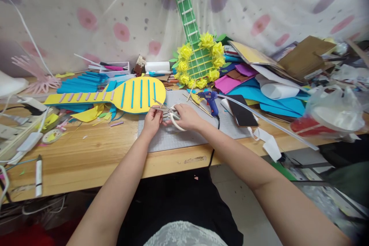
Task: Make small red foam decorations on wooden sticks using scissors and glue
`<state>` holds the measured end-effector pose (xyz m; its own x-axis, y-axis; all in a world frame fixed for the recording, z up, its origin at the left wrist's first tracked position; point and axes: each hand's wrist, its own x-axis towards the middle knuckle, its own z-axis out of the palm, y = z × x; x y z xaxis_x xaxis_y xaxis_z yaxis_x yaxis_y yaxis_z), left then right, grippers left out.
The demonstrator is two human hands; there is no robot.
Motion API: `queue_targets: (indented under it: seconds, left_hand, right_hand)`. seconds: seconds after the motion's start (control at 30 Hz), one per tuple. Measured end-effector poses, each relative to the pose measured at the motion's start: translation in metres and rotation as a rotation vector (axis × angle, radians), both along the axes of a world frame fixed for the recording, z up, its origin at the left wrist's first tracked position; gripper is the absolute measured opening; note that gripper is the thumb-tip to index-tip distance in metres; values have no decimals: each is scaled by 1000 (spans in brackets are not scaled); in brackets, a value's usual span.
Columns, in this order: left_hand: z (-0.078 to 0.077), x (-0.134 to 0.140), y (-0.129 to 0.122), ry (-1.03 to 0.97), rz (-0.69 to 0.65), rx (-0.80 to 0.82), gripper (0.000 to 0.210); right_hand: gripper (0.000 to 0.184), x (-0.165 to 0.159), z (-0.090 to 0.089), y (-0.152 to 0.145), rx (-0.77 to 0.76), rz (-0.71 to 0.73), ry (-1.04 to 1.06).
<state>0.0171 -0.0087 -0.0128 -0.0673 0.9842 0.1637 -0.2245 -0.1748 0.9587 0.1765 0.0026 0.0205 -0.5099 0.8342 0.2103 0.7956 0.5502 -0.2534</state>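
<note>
Over the grey cutting mat (161,142), my right hand (187,117) grips a pair of scissors (176,122) with white handles. Their blades point left, toward my other hand. The fingers of my left hand (152,122) are pinched together right by the blades, and whatever they hold is too small to make out. Just behind both hands lies a yellow paper guitar shape (135,103) with blue strips across its body and pale purple strips along its neck. A blue glue gun (211,103) rests on the mat to the right of my right hand.
A green toy guitar (191,32) with yellow paper flowers leans on the curtain. Coloured paper sheets (276,102), a phone (242,110) and a plastic bag (334,105) crowd the right. A power strip (14,134) and a marker (38,177) lie left.
</note>
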Motion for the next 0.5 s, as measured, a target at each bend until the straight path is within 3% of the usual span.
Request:
queue_targets:
  seconds: [0.23, 0.5]
  left_hand:
    - [2, -1, -2, 74, 33, 70, 26]
    - [4, -1, -2, 93, 50, 36, 23]
  right_hand:
    - [57, -3, 8, -5, -15, -20, -39]
    - [57, -4, 13, -9, -34, -38, -60]
